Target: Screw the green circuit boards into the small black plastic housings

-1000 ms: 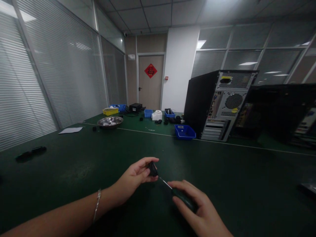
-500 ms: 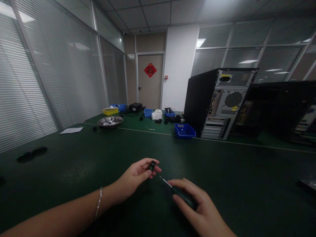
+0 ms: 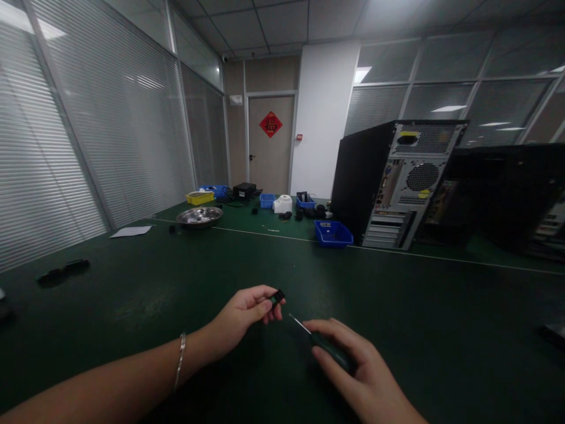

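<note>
My left hand (image 3: 245, 315) pinches a small black part (image 3: 277, 297) between thumb and fingers, a little above the dark green table (image 3: 132, 306). A thin bracelet circles that wrist. To its right my right hand (image 3: 357, 371) grips the dark green handle of a small screwdriver (image 3: 324, 347). The thin metal tip points up and left toward the black part, a short gap away from it.
A black computer tower (image 3: 388, 182) stands at the back right, with a blue bin (image 3: 333, 232) before it. Farther back lie a metal bowl (image 3: 199, 217), a yellow tray (image 3: 198, 198), more blue bins and small parts. A white paper (image 3: 131, 231) and black pieces (image 3: 62, 272) lie at the left.
The screwdriver tip has come off the black part, leaving a gap. My left hand has turned the part in its fingers and drawn it slightly up.
</note>
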A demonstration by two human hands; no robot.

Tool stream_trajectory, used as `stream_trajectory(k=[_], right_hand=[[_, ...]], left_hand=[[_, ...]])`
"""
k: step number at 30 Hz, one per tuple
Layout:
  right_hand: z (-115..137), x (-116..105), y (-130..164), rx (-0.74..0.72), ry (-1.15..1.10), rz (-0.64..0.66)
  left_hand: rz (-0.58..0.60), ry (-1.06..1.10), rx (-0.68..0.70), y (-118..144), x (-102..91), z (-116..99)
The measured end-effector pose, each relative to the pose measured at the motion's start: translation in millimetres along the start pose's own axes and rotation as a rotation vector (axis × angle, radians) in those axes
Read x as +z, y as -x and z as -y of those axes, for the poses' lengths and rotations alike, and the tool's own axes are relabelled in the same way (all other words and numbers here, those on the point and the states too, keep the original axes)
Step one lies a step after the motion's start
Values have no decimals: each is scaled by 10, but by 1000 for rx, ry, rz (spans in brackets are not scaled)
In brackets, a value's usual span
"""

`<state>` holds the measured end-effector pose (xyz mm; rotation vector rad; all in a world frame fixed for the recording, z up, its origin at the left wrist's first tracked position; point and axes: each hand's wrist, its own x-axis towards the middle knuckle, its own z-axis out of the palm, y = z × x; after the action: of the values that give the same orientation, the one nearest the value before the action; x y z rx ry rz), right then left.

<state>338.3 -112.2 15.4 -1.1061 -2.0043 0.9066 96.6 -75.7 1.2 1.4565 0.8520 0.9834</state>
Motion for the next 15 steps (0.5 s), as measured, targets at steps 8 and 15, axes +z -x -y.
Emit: stream_trajectory(k=[8,15], right_hand=[[-14,10,-32,-14,5,-1],[-36,10,-39,-36,-21,14]], left_hand=[[56,-104,18,41,28,-43],[89,-247,-31,79,95,-85]])
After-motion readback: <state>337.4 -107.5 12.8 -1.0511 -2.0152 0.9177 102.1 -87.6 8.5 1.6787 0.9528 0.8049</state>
